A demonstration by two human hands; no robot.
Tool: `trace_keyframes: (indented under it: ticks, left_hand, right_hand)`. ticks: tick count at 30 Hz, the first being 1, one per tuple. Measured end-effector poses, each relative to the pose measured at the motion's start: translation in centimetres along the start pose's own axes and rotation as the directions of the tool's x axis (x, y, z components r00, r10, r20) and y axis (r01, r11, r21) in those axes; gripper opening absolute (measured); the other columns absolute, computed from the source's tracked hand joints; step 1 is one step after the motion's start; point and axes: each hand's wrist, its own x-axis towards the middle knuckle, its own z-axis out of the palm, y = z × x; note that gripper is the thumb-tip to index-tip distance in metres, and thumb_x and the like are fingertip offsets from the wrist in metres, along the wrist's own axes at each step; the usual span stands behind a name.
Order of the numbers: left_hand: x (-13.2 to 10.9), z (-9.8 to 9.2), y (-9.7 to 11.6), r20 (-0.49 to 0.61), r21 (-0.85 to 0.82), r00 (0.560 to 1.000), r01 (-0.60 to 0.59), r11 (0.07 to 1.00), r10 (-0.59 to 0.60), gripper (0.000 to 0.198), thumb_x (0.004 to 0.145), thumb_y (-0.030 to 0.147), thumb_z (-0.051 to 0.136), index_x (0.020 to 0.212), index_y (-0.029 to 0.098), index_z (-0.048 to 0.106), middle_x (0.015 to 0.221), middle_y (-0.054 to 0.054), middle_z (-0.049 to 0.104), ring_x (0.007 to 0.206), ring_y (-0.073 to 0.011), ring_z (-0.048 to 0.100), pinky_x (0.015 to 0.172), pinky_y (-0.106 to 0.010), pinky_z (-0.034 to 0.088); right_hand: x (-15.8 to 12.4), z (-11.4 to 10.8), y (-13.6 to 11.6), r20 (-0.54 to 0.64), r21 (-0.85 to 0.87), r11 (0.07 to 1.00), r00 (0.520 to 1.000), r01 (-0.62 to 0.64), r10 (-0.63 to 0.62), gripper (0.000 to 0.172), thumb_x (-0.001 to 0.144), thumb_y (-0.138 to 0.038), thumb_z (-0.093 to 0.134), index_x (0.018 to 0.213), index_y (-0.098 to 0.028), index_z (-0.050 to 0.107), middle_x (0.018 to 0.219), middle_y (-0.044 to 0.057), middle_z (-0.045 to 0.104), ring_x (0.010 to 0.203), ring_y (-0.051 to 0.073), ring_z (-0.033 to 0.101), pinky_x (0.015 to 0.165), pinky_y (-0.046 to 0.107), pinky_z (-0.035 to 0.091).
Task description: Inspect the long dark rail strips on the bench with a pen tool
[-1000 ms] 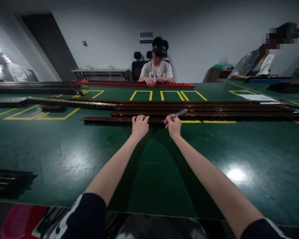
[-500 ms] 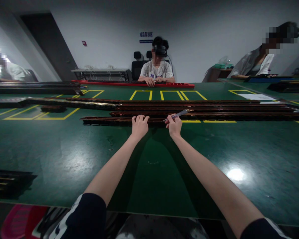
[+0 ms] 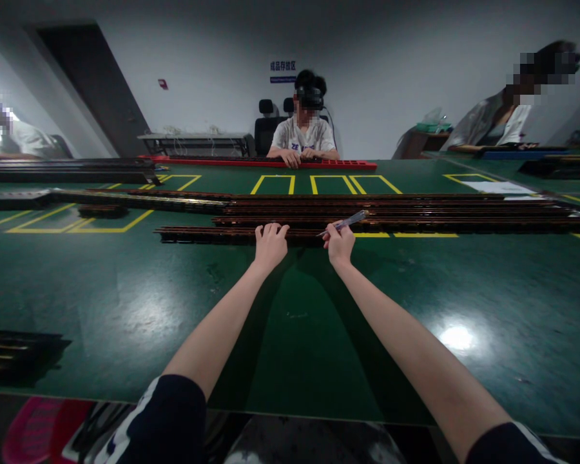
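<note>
A long, dark, narrow strip (image 3: 207, 234) lies crosswise on the green table ahead of me. My left hand (image 3: 270, 248) bends its fingers over the strip's far edge and grips it. To the right, my right hand (image 3: 339, 246) is closed around a slim screwdriver (image 3: 352, 220) with a clear handle. Its thin shaft slants down left to the strip, and the handle sticks out up and right past my fingers. Whether the tip touches the strip is too small to tell. Just behind lie several similar brown-black strips (image 3: 406, 211) side by side.
The green table (image 3: 149, 283) carries yellow marked rectangles. More dark strips (image 3: 19, 354) lie at the near left, and dark bars (image 3: 67, 171) at the far left. Opposite, a person (image 3: 303, 138) sits behind a red rail (image 3: 352, 165). Other people sit at both sides.
My right hand and the screwdriver have shifted very slightly to the right. My left hand stays in place on the strip.
</note>
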Motion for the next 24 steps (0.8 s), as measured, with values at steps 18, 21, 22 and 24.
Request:
trace_keyframes:
  ticks: [18,21,22,24]
  left_hand:
    - [0.02,-0.03,0.11,0.004,-0.008,1.000,0.001,1.000,-0.001,0.046,0.086,0.011,0.036,0.125,0.020,0.057,0.124,-0.014,0.060,0.121,-0.0272,0.048,0.106,-0.050,0.028]
    - [0.02,-0.01,0.14,-0.002,-0.002,1.000,0.007,1.000,-0.007,0.046,0.085,0.010,0.036,0.124,0.021,0.058,0.122,-0.013,0.061,0.120,-0.0269,0.049,0.105,-0.050,0.028]
    - [0.01,-0.02,0.15,-0.002,-0.001,1.000,0.008,1.000,-0.008,0.046,0.085,0.010,0.036,0.124,0.021,0.058,0.122,-0.013,0.061,0.120,-0.0266,0.049,0.105,-0.049,0.028]
    - [0.01,-0.05,0.15,0.001,-0.002,1.000,0.006,1.000,-0.006,0.047,0.085,0.010,0.036,0.124,0.021,0.058,0.122,-0.013,0.061,0.120,-0.0263,0.049,0.105,-0.049,0.028]
  right_hand:
    - [0.19,-0.12,0.31,-0.104,0.026,0.999,0.994,0.024,-0.021,0.013,0.082,-0.019,0.052,0.069,-0.021,0.050,0.053,-0.005,0.052,0.043,0.010,0.047,0.041,0.022,0.038]
    - [0.20,-0.12,0.23,-0.087,0.023,1.000,0.996,-0.005,0.007,0.012,0.082,-0.020,0.052,0.070,-0.021,0.050,0.052,-0.005,0.052,0.043,0.010,0.047,0.041,0.022,0.038]
    - [0.19,-0.12,0.20,-0.082,0.024,1.000,0.997,-0.012,0.014,0.012,0.082,-0.020,0.051,0.070,-0.021,0.051,0.052,-0.005,0.052,0.042,0.010,0.047,0.041,0.022,0.038]
    - [0.17,-0.12,0.17,-0.072,0.031,0.999,0.997,-0.011,0.013,0.012,0.082,-0.020,0.051,0.070,-0.021,0.051,0.053,-0.005,0.052,0.043,0.010,0.048,0.041,0.022,0.039]
